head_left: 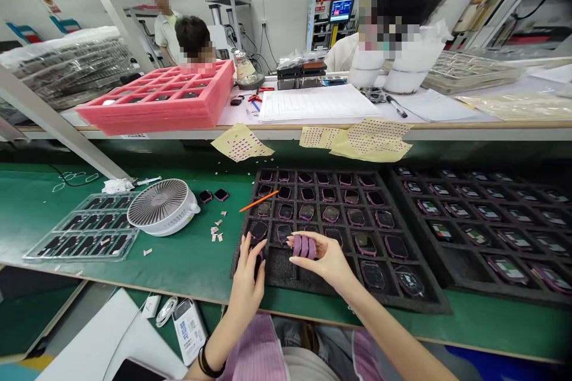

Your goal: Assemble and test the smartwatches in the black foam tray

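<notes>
Left hand [247, 274] at a black foam tray [280, 265], right hand [328, 259] pinching three purple watch-shaped cases [304, 247].
Round, ribbed plastic fan [163, 208] left of the hands; left hand curls round a dark-faced piece [258, 261], gripped or just touched, can't tell; tray matte, grainy, under both hands; right hand grips the smooth, rounded cases edge-on, just right of the left. Light, even pressure on the rims looks best, keeping all three together.

On the green bench [192, 265] are placed one clear tray [93, 233], one white fan [163, 208] and two loose dark devices [221, 194]. White slips [214, 230] are scattered nearby. Two black foam trays [279, 262] are set side by side.
</notes>
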Demonstrator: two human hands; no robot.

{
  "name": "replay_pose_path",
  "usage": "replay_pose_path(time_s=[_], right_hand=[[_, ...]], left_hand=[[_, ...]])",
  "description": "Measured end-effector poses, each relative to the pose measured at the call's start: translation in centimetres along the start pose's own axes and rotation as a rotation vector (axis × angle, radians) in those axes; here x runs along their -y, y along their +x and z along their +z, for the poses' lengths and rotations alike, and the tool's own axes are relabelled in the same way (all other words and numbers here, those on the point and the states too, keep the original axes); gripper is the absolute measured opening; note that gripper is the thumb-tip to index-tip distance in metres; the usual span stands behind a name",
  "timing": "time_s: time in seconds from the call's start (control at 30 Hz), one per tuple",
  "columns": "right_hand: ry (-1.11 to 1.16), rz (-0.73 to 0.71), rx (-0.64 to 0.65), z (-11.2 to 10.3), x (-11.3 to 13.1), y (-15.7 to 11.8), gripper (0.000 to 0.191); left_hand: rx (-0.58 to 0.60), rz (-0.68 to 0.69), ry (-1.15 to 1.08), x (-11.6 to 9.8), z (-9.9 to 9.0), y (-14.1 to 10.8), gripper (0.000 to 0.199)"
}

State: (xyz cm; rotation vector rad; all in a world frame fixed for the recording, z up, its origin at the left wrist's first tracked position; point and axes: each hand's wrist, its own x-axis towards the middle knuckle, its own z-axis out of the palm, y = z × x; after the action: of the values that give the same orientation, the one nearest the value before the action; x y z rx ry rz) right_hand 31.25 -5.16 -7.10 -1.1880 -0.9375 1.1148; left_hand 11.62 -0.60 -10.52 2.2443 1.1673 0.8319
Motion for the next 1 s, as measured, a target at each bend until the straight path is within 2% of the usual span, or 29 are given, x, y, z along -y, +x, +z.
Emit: replay_pose_path(time_s=[0.07,0.17,0.33,0.43,0.53,0.7,0.8,0.93,1.0], right_hand=[[0.036,0.027,-0.008,0.4,-0.6,0.0,0.050],[0.098,0.092,-0.008,0.5,-1.0,0.1,0.052],[0.162,0.198,0.060,0.1,-0.7,0.1,0.052],[0.225,0.216,0.172,-0.1,-0.4,-0.3,0.047],[0.254,0.219,0.228,-0.5,-0.3,-0.9,0.048],[0.132,0.155,0.094,-2.2,-0.9,-2.2,0.046],[0.038,0.101,-0.027,-3.4,-1.4,-3.4,0.053],[-0.310,-0.069,-0.226,-3.9,-1.9,-4.6,0.051],[-0.505,-0.153,-0.271,-3.8,-2.1,-4.8,0.047]], left_hand=[[-0.006,0.015,0.032,0.0,0.3,0.1,0.041],[0.023,0.076,0.027,-0.4,-0.4,0.6,0.045],[0.296,0.312,-0.095,-2.1,-2.1,2.2,0.060],[0.379,0.458,-0.168,-2.7,-1.7,3.5,0.065],[0.379,0.527,-0.231,-3.0,-0.6,4.7,0.059],[0.319,0.635,-0.217,-3.8,0.7,5.9,0.056],[0.317,0.670,-0.142,-4.1,1.4,6.2,0.055],[0.392,0.676,-0.003,-3.9,1.9,6.1,0.059],[0.372,0.666,0.059,-3.5,1.5,5.9,0.064]])
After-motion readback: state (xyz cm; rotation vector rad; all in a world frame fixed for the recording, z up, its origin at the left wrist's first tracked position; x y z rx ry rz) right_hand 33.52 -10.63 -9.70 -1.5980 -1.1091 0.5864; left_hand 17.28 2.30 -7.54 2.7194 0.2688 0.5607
